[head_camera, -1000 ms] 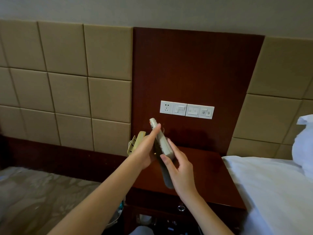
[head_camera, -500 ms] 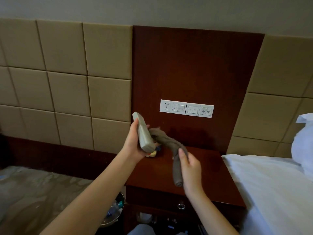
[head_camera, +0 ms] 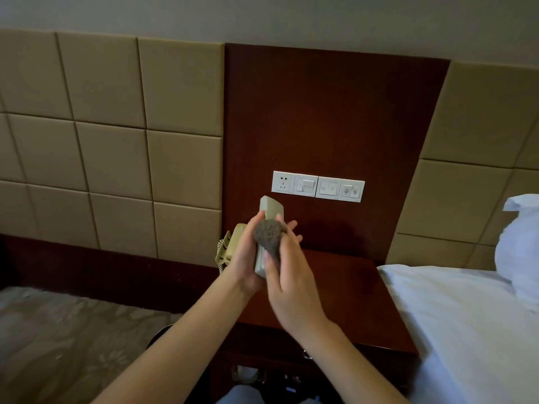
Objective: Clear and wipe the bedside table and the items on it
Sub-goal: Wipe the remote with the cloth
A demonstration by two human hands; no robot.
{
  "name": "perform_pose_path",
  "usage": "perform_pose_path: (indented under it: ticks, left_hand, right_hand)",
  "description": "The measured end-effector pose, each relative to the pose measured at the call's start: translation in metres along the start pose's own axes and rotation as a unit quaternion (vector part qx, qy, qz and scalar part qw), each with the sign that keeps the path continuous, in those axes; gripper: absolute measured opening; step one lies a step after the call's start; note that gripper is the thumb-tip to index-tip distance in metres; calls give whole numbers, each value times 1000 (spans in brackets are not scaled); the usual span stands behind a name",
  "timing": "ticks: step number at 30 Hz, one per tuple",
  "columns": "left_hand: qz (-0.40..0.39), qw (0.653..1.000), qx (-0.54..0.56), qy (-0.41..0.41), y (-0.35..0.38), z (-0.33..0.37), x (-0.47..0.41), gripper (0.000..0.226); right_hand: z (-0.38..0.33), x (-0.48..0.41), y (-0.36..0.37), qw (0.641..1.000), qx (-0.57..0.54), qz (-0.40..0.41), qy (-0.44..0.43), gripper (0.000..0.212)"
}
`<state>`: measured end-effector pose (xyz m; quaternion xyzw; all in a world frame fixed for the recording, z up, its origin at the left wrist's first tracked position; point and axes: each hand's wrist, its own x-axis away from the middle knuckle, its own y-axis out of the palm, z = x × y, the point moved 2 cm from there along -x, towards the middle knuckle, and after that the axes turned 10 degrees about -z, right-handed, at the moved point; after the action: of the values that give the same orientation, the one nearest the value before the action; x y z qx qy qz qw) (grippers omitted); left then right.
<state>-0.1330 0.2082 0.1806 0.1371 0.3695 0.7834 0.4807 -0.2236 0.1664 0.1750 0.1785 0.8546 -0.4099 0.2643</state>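
1. At the left edge of the one dark red-brown wooden bedside table (head_camera: pixel 350 293) stood one beige plastic telephone (head_camera: pixel 233 243) with a coiled cord, not yet cleared off.
2. The left hand (head_camera: pixel 245 258) gripped one pale grey rectangular plastic remote control (head_camera: pixel 269 209), fingers curled round its lower half. It held the remote control upright above the table; half a second before, it had leaned left.
3. One grey-brown fabric cloth (head_camera: pixel 268 236), which had hung long and loose, was now bunched into a wad against the remote control's face.
4. The right hand (head_camera: pixel 287 275) clamped that wad, thumb in front and fingers wrapped behind.
5. The wiping of the remote control seemed under way, with the telephone and tabletop still to do.
6. Further right were four white switch plates (head_camera: pixel 318 186) and one white pillow (head_camera: pixel 519 243).
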Motion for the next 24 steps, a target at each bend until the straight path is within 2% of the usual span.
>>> perform_pose_path:
  ticks: [4, 8, 10, 12, 15, 17, 20, 24]
  left_hand:
    - [8, 1000, -4, 13, -6, 5, -1, 57]
    - [-8, 1000, 2, 5, 2, -3, 7, 55]
    - [-36, 999, -4, -6, 10, -8, 9, 49]
    - [-29, 999, -4, -12, 11, -10, 8, 48]
    - [-21, 1000, 15, 1, 8, -1, 6, 60]
    - [-28, 999, 37, 24, 1, 9, 3, 71]
    - [-46, 998, 33, 18, -3, 12, 3, 74]
    - [-48, 999, 12, -16, 4, -5, 7, 61]
  right_hand:
    - [-4, 10, 14, 998, -19, -54, 24, 60]
    - [3, -9, -1, 994, -79, -53, 60, 38]
    - [15, -27, -11, 990, -92, -47, 99, 39]
    - [24, -38, -16, 985, -114, -47, 121, 40]
    - [7, -25, -10, 985, -131, -68, 90, 44]
    - [-8, -1, -1, 989, -106, -89, 48, 43]
    - [-18, 26, 11, 995, -34, -92, -6, 44]
    - [6, -11, -6, 997, 9, -56, 43, 45]
